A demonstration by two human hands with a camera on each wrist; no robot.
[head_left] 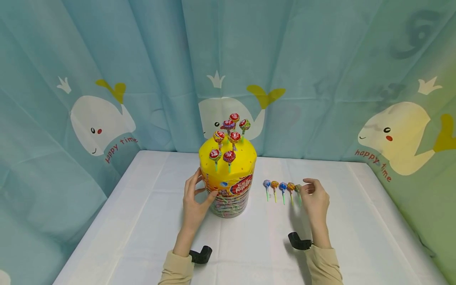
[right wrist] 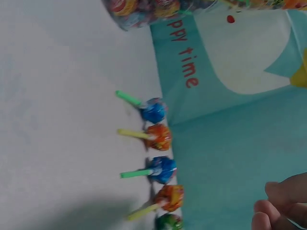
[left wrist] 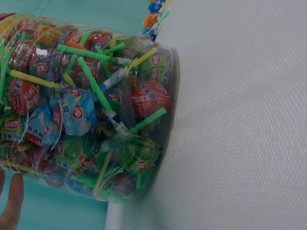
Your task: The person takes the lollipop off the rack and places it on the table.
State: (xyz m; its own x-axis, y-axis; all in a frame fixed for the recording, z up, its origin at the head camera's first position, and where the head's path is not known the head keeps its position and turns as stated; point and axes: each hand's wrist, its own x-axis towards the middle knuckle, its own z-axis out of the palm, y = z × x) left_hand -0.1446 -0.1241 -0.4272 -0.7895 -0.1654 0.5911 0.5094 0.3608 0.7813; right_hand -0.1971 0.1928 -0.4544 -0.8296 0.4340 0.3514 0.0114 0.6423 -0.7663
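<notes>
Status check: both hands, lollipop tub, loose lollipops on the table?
Left hand holds lollipop tub. Right hand at green lollipop, end of the row, grip unclear. Nothing in the way.

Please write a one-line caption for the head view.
Left hand holds lollipop tub; right hand reaches five loose lollipops.
</notes>
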